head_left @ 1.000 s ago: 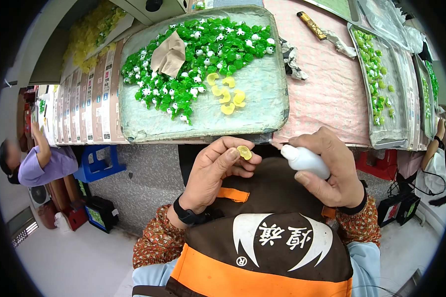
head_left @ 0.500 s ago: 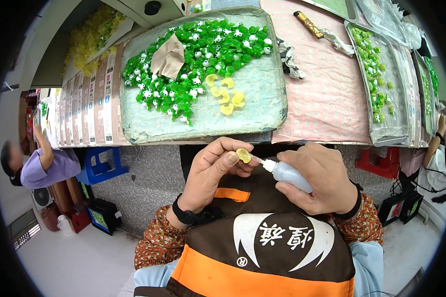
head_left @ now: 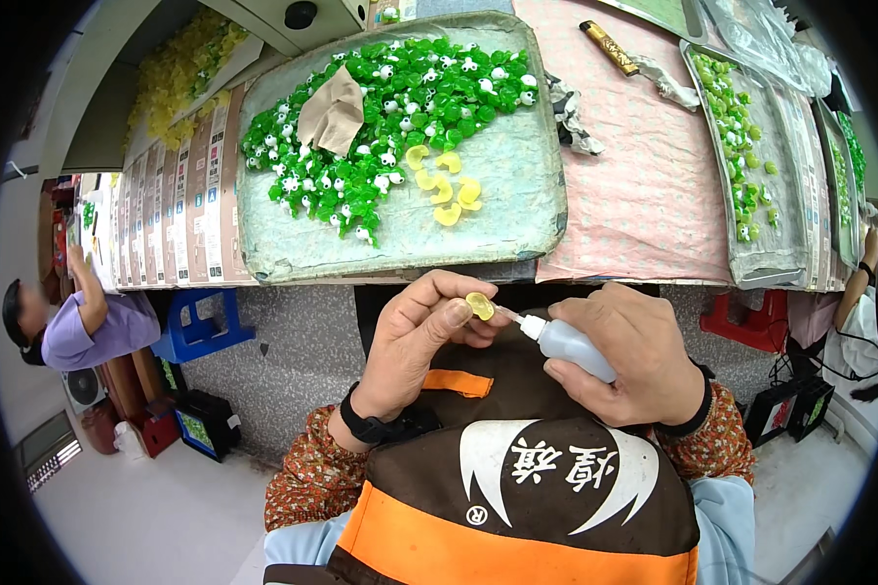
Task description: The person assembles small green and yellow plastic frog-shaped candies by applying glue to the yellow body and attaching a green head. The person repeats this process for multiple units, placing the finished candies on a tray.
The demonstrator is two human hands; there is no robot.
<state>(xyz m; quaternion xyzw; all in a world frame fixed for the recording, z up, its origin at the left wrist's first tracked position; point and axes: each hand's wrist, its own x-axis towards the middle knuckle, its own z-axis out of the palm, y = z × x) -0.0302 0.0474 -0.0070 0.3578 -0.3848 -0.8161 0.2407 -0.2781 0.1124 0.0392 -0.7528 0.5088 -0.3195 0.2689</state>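
Note:
Between the thumb and fingers of my left hand [head_left: 424,327] is a small translucent yellow plastic piece [head_left: 480,306]. My right hand [head_left: 624,351] grips a white squeeze bottle [head_left: 574,349], tilted so that its thin nozzle points left at the yellow piece. The tip is at or very near the piece's edge; whether they touch I cannot tell. Beyond my hands lies a tray [head_left: 390,258] with a heap of green pieces [head_left: 424,88], many with white ball-shaped parts. Several loose yellow curved pieces [head_left: 446,190] lie at the heap's near right side, and a beige cloth scrap [head_left: 332,112] rests on top.
A second tray [head_left: 766,258] with green pieces stands at the right on the pink-covered table [head_left: 644,195]. A gold-and-black tube [head_left: 610,49] and crumpled wrapping [head_left: 574,117] lie between the trays. Yellow pieces [head_left: 185,68] are heaped at the far left. A person [head_left: 98,322] in purple sits at the left.
Both hands stay almost in place, still holding the yellow piece and the bottle. The bottle has shifted very slightly to the right.

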